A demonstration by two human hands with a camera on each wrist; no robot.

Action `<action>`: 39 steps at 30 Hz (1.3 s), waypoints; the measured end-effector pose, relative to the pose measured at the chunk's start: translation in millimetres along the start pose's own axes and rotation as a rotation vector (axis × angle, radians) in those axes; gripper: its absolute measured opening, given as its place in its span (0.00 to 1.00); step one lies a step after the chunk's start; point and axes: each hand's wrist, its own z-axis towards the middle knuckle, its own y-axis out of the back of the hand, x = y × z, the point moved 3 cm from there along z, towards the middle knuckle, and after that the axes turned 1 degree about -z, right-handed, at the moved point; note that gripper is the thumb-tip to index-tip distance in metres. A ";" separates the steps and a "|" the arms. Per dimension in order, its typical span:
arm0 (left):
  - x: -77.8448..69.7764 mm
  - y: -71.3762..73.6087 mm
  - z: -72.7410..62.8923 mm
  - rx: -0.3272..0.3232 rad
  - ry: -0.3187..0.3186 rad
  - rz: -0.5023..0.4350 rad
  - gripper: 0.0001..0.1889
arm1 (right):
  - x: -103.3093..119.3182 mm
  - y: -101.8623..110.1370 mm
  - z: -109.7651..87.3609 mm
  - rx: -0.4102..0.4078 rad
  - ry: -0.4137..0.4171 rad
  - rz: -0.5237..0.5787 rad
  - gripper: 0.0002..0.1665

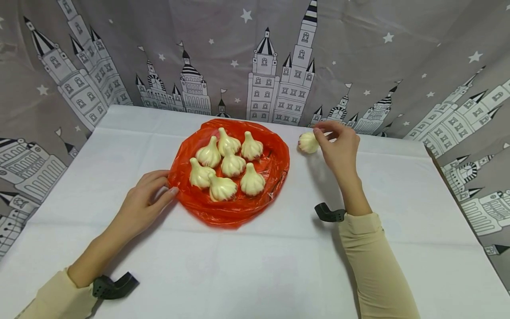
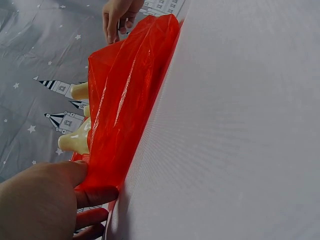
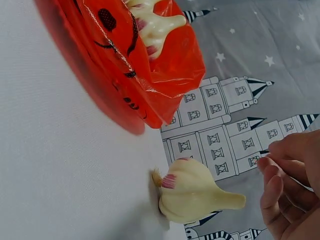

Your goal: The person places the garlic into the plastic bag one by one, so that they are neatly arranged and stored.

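Several pale garlic bulbs [image 1: 233, 165] sit inside a red plastic bag [image 1: 223, 217] with its rim rolled into a round shape. At the bag's left side, my left hand [image 1: 145, 199] holds the rim between thumb and fingers; some fingers show through the red film in the left wrist view. One more garlic bulb [image 3: 192, 192] rests on the white table to the right of the bag, its stem toward my right hand [image 3: 295, 185]. That hand is just beyond the stem, fingers loosely bent, with a gap to the bulb in the right wrist view.
A white cloth covers the table [image 1: 247, 274]. Behind it hangs a grey curtain [image 1: 223, 26] printed with castles and stars. Each wrist wears a black camera mount, the left one [image 1: 113, 286] close over the cloth.
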 end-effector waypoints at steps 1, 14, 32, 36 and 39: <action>0.0 0.0 0.0 0.000 -0.001 0.000 0.05 | -0.5 0.2 0.2 -0.012 -0.005 0.009 0.11; -0.2 0.2 0.0 -0.005 -0.006 0.007 0.05 | -16.3 3.7 -0.2 -0.125 -0.105 0.012 0.14; -1.9 0.0 -0.4 -0.010 -0.023 0.003 0.05 | -34.2 -9.0 -5.1 -0.031 -0.158 -0.057 0.13; -1.9 0.2 -0.8 -0.011 -0.021 0.007 0.05 | -34.0 -9.5 -5.0 -0.041 -0.155 -0.056 0.12; -1.9 0.3 -0.9 -0.009 -0.019 0.008 0.05 | -34.5 -9.5 -4.9 -0.053 -0.161 -0.058 0.12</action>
